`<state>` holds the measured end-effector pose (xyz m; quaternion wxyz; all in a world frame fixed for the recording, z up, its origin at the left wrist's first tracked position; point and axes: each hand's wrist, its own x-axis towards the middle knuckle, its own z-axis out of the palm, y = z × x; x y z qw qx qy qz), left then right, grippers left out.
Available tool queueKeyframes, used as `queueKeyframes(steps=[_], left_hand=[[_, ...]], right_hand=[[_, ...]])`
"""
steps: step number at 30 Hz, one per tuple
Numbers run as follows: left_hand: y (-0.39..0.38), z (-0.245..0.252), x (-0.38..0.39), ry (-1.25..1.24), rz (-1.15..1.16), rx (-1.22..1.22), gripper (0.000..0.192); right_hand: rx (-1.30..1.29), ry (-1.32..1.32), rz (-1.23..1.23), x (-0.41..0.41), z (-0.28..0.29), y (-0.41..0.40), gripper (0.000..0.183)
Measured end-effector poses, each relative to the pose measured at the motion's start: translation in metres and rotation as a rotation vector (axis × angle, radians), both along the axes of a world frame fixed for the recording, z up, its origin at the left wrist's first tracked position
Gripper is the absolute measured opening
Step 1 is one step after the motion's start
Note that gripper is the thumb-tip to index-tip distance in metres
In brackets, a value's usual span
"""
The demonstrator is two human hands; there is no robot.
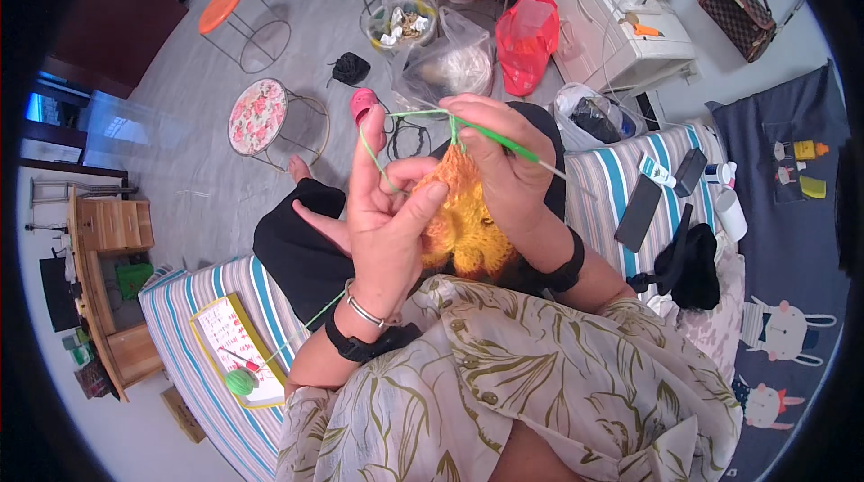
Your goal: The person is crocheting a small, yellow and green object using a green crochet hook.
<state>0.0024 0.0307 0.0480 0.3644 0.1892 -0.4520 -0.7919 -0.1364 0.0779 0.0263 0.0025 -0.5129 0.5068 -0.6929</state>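
Observation:
My left hand [388, 225] pinches the edge of a yellow and orange crocheted piece [466, 212] in front of my lap. Green yarn [412, 113] runs over its raised index finger to the top of the piece. In my right hand [516, 171] is a crochet hook with a green handle [496, 136], its tip end by the green loop at the orange peak. The strand trails past my left wrist to a green yarn ball [240, 381] in a shallow yellow-edged box lid [270, 391] on the bed, beside a small red-handled tool [251, 366].
A flower-topped stool [257, 116], an orange stool [223, 8] and black yarn [350, 68] are on the floor. Plastic bags [442, 67] and a waste bin [405, 30] stand ahead. Dark cases [638, 215] and a tube [657, 171] lie on the striped bed at right.

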Motion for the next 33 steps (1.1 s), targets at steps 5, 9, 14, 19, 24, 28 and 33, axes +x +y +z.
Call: queueKeyframes(steps=[5, 9, 14, 19, 24, 28, 33], left_hand=[[-0.013, -0.003, -0.001, 0.115, -0.103, 0.203, 0.081], [-0.024, -0.007, 0.005, 0.146, -0.204, 0.235, 0.076], [-0.025, -0.01, 0.008, 0.148, -0.171, 0.252, 0.071], [-0.026, -0.009, 0.01, 0.136, -0.173, 0.25, 0.069], [-0.023, -0.008, 0.01, 0.1, -0.149, 0.177, 0.068], [-0.02, -0.007, 0.01, 0.061, -0.117, 0.108, 0.067], [-0.018, -0.005, 0.007, 0.064, -0.092, 0.129, 0.067]], right_hand=[[-0.126, -0.67, 0.313, 0.014, 0.003, -0.004, 0.018], [-0.029, -0.908, 0.582, 0.001, 0.009, 0.001, 0.022], [0.121, -0.97, 0.619, -0.009, 0.005, 0.001, 0.024], [0.138, -0.781, 0.618, -0.017, 0.006, 0.001, 0.024], [0.148, -0.597, 0.564, -0.022, 0.008, 0.005, 0.025], [0.104, -0.44, 0.531, -0.021, 0.012, 0.012, 0.023], [-0.019, 0.27, 0.312, -0.027, 0.013, 0.014, 0.02]])
